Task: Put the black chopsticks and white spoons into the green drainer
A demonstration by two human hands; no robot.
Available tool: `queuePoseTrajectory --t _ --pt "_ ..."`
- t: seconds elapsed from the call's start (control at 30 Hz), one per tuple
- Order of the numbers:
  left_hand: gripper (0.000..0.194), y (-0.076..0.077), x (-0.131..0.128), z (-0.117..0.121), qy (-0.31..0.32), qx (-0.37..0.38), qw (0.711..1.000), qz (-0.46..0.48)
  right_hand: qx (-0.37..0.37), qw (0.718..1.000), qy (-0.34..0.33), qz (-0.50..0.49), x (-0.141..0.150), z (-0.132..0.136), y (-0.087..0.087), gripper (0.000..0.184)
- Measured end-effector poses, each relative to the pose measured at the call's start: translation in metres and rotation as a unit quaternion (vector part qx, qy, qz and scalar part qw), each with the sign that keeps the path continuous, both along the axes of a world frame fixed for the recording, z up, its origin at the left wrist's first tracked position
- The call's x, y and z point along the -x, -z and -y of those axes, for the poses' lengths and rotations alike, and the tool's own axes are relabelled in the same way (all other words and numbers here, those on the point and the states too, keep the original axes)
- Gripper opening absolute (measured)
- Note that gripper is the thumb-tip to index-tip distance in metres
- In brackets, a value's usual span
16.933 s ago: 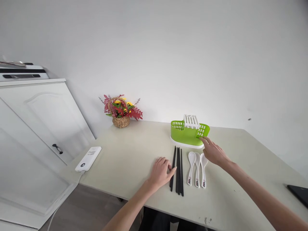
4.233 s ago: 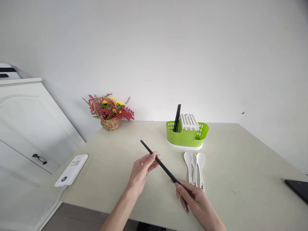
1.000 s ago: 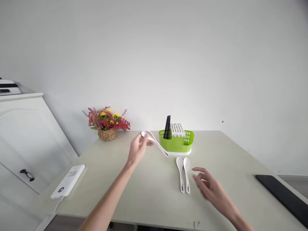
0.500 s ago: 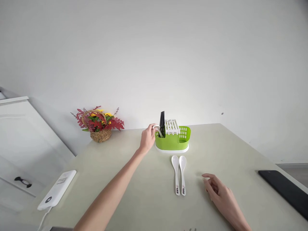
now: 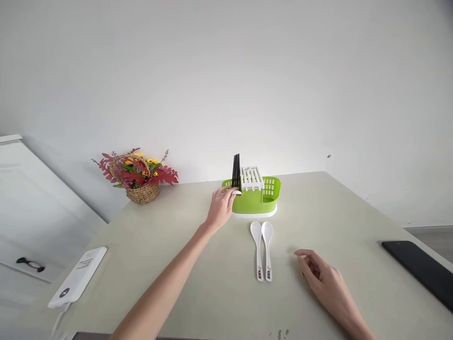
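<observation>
My left hand (image 5: 219,208) reaches to the left end of a green cutlery holder (image 5: 260,202). Its fingers pinch a white spoon (image 5: 237,191), of which only a small part shows at the holder's rim. Several black chopsticks (image 5: 236,170) stand upright in that left compartment, beside a white slotted insert (image 5: 252,177). Two more white spoons (image 5: 262,250) lie side by side on the table (image 5: 198,283) in front of the holder. To their right, my right hand (image 5: 325,281) rests on the table with loosely curled, parted fingers and holds nothing.
A wicker basket of red and yellow flowers (image 5: 136,177) stands at the back left by the wall. A white flat device (image 5: 78,276) with a cable lies at the left edge. A black tablet (image 5: 419,269) lies at the right edge. A white cabinet (image 5: 28,212) stands to the left.
My left hand carried the spoon from mid-air to the holder's left compartment and lowered it in, so most of it is hidden. My right hand settled on the table.
</observation>
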State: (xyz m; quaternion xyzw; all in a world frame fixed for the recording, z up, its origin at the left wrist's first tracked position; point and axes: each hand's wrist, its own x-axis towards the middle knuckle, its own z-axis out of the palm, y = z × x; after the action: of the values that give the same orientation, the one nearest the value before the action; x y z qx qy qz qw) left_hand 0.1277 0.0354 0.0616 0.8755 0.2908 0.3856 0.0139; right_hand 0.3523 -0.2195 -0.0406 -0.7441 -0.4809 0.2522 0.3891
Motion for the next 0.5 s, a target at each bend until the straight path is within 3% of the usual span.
queuePoseTrajectory --t 0.23,0.37,0.5 --pt "0.046 0.012 0.027 0.023 -0.007 -0.013 0.999 0.034 0.031 0.998 -0.004 0.047 0.009 -0.008 -0.006 0.037" --pt "0.037 0.029 0.047 0.039 -0.063 0.0 0.994 0.087 0.079 0.993 0.001 0.085 0.032 -0.023 -0.023 0.04" --pt "0.023 0.051 0.066 0.061 -0.076 0.036 0.992 0.091 0.124 0.981 -0.005 0.148 0.058 -0.037 -0.037 0.044"
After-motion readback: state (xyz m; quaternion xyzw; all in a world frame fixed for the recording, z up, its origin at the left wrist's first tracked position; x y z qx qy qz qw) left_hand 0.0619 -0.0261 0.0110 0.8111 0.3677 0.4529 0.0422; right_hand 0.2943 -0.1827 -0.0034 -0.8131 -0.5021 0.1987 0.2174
